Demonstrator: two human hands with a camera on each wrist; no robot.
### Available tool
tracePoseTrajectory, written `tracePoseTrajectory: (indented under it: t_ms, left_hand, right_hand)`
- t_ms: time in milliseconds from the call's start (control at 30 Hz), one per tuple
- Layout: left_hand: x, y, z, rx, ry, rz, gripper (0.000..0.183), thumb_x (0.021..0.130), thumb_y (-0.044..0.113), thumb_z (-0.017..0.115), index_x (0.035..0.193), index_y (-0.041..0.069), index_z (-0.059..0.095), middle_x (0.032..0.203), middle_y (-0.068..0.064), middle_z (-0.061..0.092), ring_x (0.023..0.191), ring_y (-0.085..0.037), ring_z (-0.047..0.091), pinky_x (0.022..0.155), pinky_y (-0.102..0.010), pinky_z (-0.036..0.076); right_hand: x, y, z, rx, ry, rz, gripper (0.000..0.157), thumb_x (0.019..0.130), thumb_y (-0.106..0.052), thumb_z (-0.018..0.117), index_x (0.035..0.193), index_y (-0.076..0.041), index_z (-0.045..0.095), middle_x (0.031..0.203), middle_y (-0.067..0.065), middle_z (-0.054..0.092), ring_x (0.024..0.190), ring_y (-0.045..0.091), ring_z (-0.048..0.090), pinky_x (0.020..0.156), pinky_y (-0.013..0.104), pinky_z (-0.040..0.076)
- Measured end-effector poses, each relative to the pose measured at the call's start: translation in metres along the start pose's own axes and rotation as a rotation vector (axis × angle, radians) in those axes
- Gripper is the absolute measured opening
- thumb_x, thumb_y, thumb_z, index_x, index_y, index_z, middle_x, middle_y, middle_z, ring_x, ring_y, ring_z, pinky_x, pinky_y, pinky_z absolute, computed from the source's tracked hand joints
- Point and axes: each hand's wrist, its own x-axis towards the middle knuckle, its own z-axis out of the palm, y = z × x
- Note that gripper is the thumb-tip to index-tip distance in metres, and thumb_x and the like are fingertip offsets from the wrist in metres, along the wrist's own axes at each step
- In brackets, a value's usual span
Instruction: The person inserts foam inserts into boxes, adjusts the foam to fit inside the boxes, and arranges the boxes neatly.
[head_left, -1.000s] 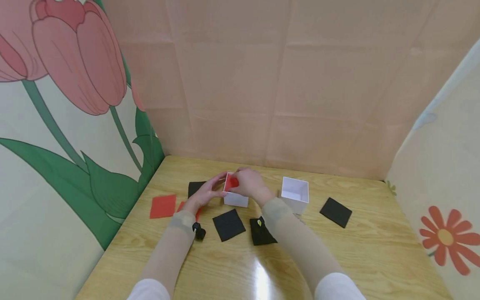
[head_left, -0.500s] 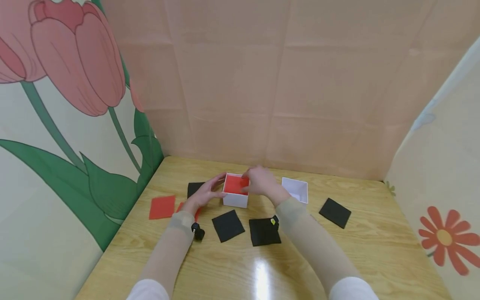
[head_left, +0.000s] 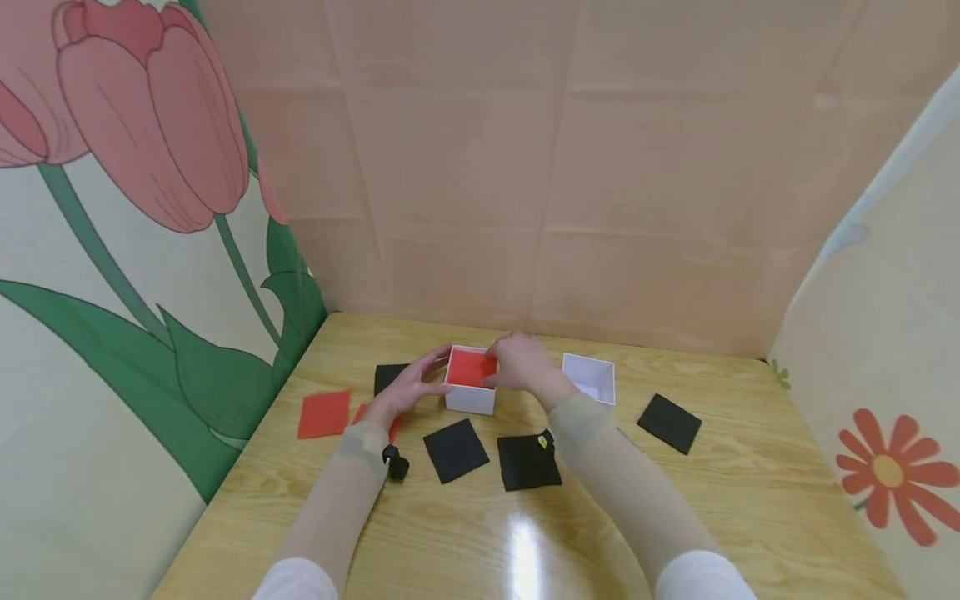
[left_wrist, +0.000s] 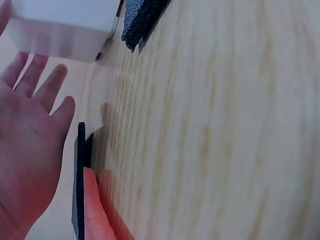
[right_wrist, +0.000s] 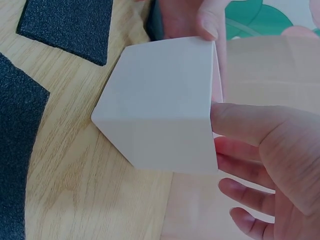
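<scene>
A white box [head_left: 469,402] stands on the table with a red foam square [head_left: 469,368] lying level across its inside. My left hand [head_left: 408,390] is at the box's left side, its thumb by the front corner; the left wrist view has its fingers spread out straight, tips at the wall. Over the right rim reaches my right hand [head_left: 525,364]. From the right wrist, its thumb [right_wrist: 240,120] lies at the rim corner, and the index and middle fingers [right_wrist: 242,165] extend past the edge, their tips partly hidden by the box. The other fingers bend loosely.
Another white box [head_left: 589,382] stands to the right, partly behind my right forearm. Black foam squares lie in front [head_left: 456,451], near the right arm [head_left: 525,463] and at far right [head_left: 670,423]. A red square [head_left: 324,414] lies left; more pieces sit partly under my left arm.
The red foam square has gone from tilted in my right hand's fingers to flat inside the box. My right hand has shifted right to the rim; the left hand has stayed at the box's side.
</scene>
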Motion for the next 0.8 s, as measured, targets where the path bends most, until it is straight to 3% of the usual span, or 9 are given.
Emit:
tracePoseTrajectory:
  t_ms: [400, 600, 800]
  left_hand:
    - [0.0008, 0.0004, 0.0005, -0.008, -0.001, 0.009, 0.088, 0.099, 0.018, 0.077, 0.171, 0.014, 0.026, 0.174, -0.005, 0.031, 0.16, -0.033, 0.027, 0.126, -0.062, 0.024]
    - [0.0015, -0.0011, 0.0001, -0.017, 0.001, 0.017, 0.087, 0.099, 0.019, 0.077, 0.171, 0.017, 0.028, 0.174, -0.004, 0.031, 0.16, -0.033, 0.027, 0.127, -0.063, 0.023]
    - [0.0021, -0.0011, -0.0008, 0.001, -0.007, 0.011, 0.088, 0.099, 0.021, 0.078, 0.171, 0.018, 0.027, 0.174, -0.004, 0.031, 0.16, -0.034, 0.026, 0.125, -0.064, 0.025]
  right_hand:
    - [0.0079, -0.0029, 0.0062, -0.038, -0.018, 0.017, 0.041, 0.087, -0.042, 0.088, 0.118, -0.017, 0.083, 0.104, -0.002, 0.076, 0.093, 0.02, 0.06, 0.081, 0.039, 0.054]
    - [0.009, -0.0045, 0.006, -0.021, -0.035, 0.031, 0.041, 0.087, -0.04, 0.089, 0.12, -0.017, 0.082, 0.107, -0.001, 0.076, 0.096, 0.021, 0.06, 0.084, 0.04, 0.055]
    - [0.0102, -0.0081, 0.0052, 0.0, 0.02, -0.001, 0.053, 0.088, -0.045, 0.088, 0.131, -0.017, 0.078, 0.121, 0.001, 0.077, 0.103, 0.022, 0.063, 0.092, 0.042, 0.055]
